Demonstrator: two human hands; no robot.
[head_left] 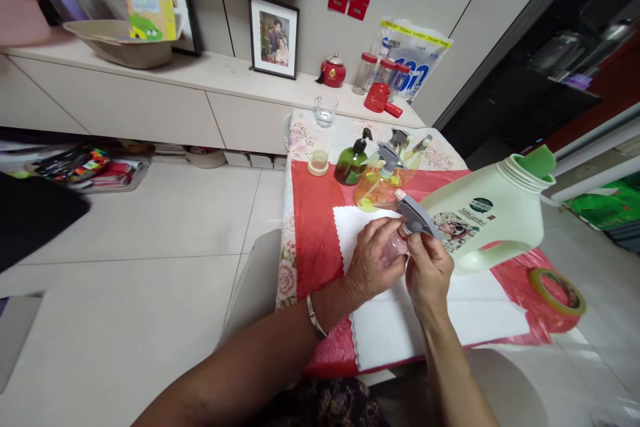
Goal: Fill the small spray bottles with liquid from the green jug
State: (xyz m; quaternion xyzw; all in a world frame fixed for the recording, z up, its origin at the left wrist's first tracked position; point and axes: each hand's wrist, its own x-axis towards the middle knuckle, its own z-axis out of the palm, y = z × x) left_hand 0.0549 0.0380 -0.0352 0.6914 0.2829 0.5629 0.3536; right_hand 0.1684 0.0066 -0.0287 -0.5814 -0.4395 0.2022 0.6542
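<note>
Clear pinkish plastic is seen in the body of a small spray bottle (393,250), which is held up between both hands above a white scallop-edged sheet (390,330). The body is wrapped by the fingers of the left hand (375,257), while its grey trigger head (419,217) is pinched near the neck by the thumb and fingers of the right hand (430,267). Whether the head is fully fastened cannot be told.

The white sheet is laid over a red covering (317,233), under which a floral cloth (287,277) is spread on the desk. Just beyond the bottle, an orange-tinted spray bottle (373,190) is stood near a dark green pump bottle (351,165). To their left, a pale cap (319,163) is set down, with a clear glass cup (325,113) placed farther back.

To the right, a large pale green jug (520,213) is positioned just beside the right hand. At the desk's right side, a roll of tape (543,278) is laid flat. Beyond the desk, a framed photograph (274,37) and a red jar (333,72) are displayed on a long cabinet (225,80).
</note>
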